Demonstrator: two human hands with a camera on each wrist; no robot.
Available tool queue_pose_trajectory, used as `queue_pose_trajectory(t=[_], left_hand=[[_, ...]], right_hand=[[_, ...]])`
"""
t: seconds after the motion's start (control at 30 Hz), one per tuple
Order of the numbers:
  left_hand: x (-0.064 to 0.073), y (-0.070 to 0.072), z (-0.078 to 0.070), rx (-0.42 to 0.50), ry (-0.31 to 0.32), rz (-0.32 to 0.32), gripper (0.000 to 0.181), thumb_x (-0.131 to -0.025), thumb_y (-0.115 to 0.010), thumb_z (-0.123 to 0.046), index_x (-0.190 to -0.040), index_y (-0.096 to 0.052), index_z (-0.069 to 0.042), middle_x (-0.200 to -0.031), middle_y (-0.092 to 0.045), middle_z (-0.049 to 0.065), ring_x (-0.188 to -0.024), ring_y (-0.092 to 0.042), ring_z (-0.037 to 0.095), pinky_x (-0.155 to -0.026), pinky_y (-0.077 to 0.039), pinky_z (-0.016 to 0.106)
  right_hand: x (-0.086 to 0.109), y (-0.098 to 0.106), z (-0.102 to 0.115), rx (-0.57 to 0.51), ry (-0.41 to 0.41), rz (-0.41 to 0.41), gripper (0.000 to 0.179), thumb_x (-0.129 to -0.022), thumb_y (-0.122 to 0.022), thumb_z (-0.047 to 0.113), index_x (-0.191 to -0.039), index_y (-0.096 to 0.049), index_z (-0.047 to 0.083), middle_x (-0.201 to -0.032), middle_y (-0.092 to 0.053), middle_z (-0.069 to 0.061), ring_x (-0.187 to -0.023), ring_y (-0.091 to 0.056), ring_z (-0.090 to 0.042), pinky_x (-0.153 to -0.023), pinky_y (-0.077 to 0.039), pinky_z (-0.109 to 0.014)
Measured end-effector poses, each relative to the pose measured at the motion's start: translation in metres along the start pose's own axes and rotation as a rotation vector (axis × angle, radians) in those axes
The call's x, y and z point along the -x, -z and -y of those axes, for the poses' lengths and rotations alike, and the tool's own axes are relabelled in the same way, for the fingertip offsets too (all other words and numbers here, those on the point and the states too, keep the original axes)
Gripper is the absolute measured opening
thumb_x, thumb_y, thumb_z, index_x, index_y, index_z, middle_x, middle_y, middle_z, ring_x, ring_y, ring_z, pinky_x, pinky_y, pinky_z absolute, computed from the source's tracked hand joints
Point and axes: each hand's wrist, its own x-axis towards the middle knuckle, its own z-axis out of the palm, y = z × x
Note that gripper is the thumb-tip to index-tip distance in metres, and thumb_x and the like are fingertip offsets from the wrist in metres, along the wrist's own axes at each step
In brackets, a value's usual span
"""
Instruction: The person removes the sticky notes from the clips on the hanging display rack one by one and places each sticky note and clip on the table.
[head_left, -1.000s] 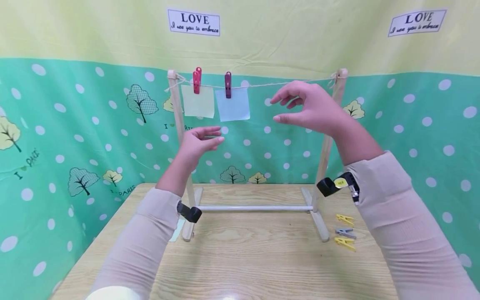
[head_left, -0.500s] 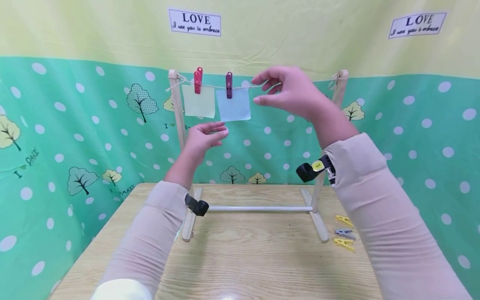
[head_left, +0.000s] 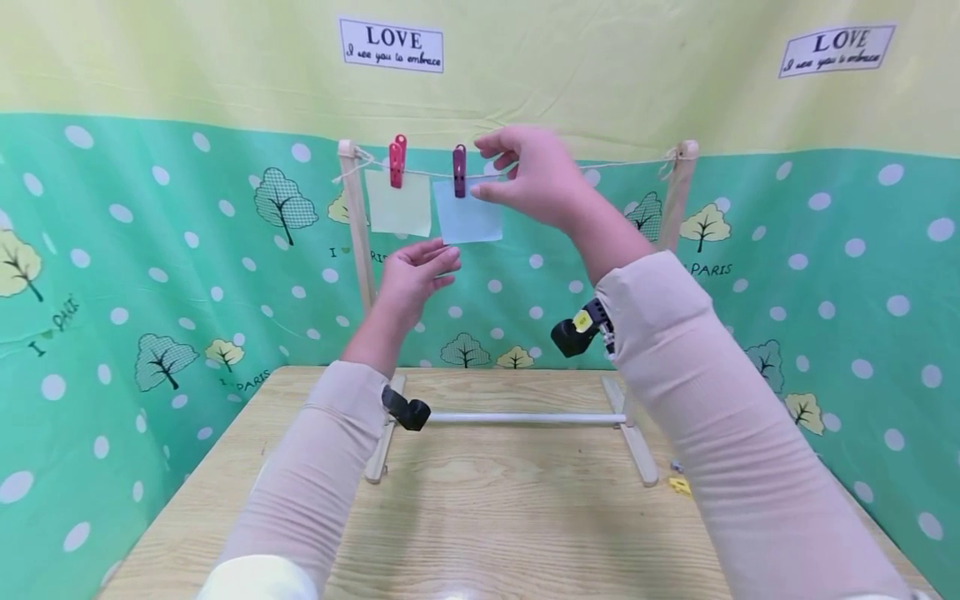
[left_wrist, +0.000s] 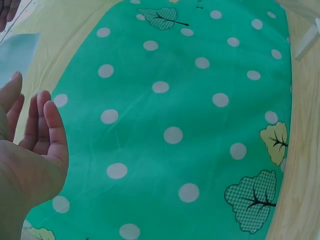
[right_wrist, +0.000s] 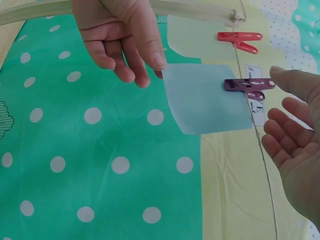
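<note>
A string [head_left: 615, 163] runs between two wooden posts. A red peg [head_left: 395, 161] pins a pale yellow sheet [head_left: 397, 204] to it, and a purple peg [head_left: 459, 170] pins a light blue sheet [head_left: 468, 221]. My right hand [head_left: 483, 167] hovers just right of the purple peg, thumb and fingers spread apart, holding nothing. My left hand [head_left: 438, 260] is raised with straight fingers just under the blue sheet. In the right wrist view the left hand [right_wrist: 120, 45] has its fingertips at the blue sheet's [right_wrist: 205, 97] lower corner, and the purple peg [right_wrist: 248, 86] lies close to the right hand's fingers [right_wrist: 295, 127].
The stand's base rod [head_left: 525, 417] and feet rest on a wooden table [head_left: 510, 517]. A yellow peg [head_left: 679, 485] lies at the table's right, partly hidden by my right sleeve. A green dotted backdrop stands behind and on both sides.
My right hand has moved left along the string to the purple peg. The left hand has risen slightly toward the blue sheet.
</note>
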Motion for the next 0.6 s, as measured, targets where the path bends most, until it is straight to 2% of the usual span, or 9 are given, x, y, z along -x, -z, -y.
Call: queue_pose_trajectory(t=[0.23,0.4,0.6], left_hand=[[-0.002,-0.004,0.002,0.044,-0.039,-0.021,0.028,-0.073,-0.072,-0.014,-0.098,-0.064,-0.004,-0.091,-0.065,0.011,-0.084,-0.062,0.021,-0.081,-0.05,0.033],[-0.002,-0.005,0.002,0.05,-0.05,-0.026,0.026,-0.074,-0.072,-0.015,-0.096,-0.065,-0.003,-0.093,-0.065,0.011,-0.087,-0.062,0.023,-0.081,-0.05,0.034],[-0.002,-0.003,0.003,0.081,-0.039,-0.039,0.027,-0.073,-0.072,-0.015,-0.096,-0.065,-0.004,-0.093,-0.065,0.011,-0.096,-0.058,0.03,-0.082,-0.049,0.034]], right_hand=[[-0.01,-0.008,0.001,-0.01,-0.046,-0.032,0.058,-0.076,-0.068,0.035,-0.129,-0.046,0.021,-0.126,-0.049,0.006,-0.109,-0.045,-0.011,-0.086,-0.044,-0.022],[-0.015,-0.011,-0.002,0.004,-0.076,-0.039,0.061,-0.076,-0.068,0.035,-0.131,-0.044,0.023,-0.126,-0.049,0.006,-0.11,-0.045,-0.01,-0.086,-0.044,-0.023],[-0.019,-0.019,-0.003,0.016,-0.061,-0.036,0.062,-0.077,-0.067,0.035,-0.132,-0.041,0.023,-0.125,-0.05,0.005,-0.108,-0.046,-0.011,-0.085,-0.044,-0.021]])
